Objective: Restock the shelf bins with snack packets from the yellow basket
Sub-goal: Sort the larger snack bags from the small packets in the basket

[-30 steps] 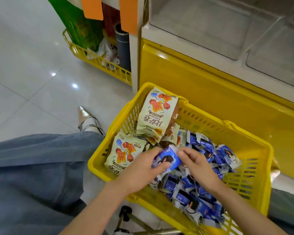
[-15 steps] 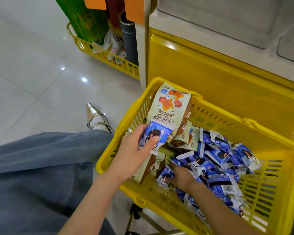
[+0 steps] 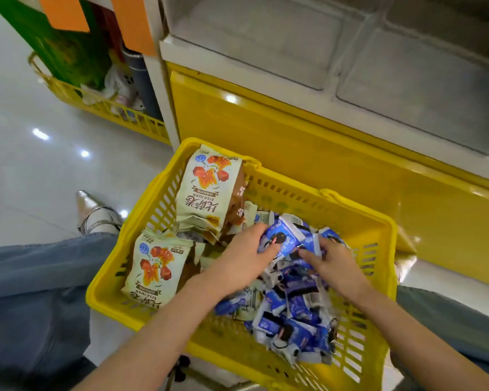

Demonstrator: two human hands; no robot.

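Hands first: your left hand grips a blue packet, thumb curled over its front, just above the heap. Your right hand, just beside it, pinches a blue wrapper pressed against that packet; you cannot tell whether it is the same one. Beneath both palms lies the pile of blue packets in the yellow basket. Left of your left hand sit two cream snack bags, one propped against the basket wall. Beyond your fingertips, higher up, are the clear shelf bins
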